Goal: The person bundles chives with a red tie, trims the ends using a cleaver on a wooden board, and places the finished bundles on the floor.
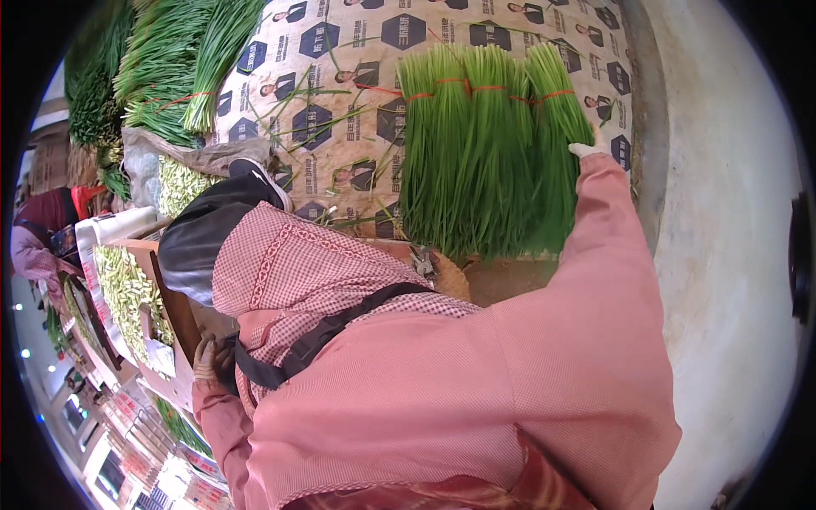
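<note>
Near the right of the printed sheet [357,134], my gloved right hand [590,145] is closed around the edge of a bundle of garlic chives [558,95], tied with an orange-red band. Several more tied chive bundles [468,153] lie side by side to its left, pale stem ends away from me and green leaves towards me. Low at the left, my gloved left hand [211,358] rests by the edge of a wooden board [175,299]. Its fingers are partly in shadow, so whether it grips anything is unclear.
Cut pale stem pieces [131,293] cover a work surface at the left, and more lie by a grey sack [197,148]. Large chive heaps [169,57] stand at the far left. A co-worker [41,236] bends over there. A pale wall [720,191] bounds the right side.
</note>
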Demonstrator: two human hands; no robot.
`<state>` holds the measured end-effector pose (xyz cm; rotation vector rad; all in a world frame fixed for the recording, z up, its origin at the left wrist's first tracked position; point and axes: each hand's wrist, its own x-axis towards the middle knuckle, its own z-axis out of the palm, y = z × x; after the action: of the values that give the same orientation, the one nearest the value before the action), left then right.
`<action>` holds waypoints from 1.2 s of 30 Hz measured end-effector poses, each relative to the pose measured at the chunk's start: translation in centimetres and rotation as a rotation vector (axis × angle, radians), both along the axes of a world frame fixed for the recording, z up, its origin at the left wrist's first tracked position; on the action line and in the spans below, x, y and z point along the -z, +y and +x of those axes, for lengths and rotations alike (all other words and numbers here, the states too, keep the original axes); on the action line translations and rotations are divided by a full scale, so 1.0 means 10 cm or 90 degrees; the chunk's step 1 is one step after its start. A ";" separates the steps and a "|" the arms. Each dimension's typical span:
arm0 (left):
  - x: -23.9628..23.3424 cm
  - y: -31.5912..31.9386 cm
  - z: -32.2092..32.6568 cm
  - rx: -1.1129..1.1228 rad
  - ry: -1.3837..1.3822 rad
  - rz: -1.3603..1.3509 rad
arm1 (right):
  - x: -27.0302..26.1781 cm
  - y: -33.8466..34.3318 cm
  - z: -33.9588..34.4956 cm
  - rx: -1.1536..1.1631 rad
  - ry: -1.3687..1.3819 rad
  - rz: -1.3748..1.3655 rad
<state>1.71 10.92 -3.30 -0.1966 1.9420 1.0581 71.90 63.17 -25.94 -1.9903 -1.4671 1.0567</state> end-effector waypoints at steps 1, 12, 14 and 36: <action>-0.01 -0.03 -0.03 -0.003 -0.005 0.004 | -0.09 0.06 0.01 -0.012 -0.046 0.001; -0.32 -0.17 -0.07 -0.017 0.058 -0.053 | -0.52 -0.13 0.05 -0.120 -0.427 -0.082; -0.36 -0.13 -0.09 -0.038 0.114 -0.067 | -0.40 -0.26 -0.04 -0.222 -0.567 -0.225; 0.06 0.39 -0.13 0.155 0.677 -0.219 | 0.54 -0.53 -2.66 -0.348 0.100 0.034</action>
<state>0.43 14.85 -3.87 0.5164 2.9899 0.6860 45.30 57.82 -31.32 -1.4558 -1.9788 1.3330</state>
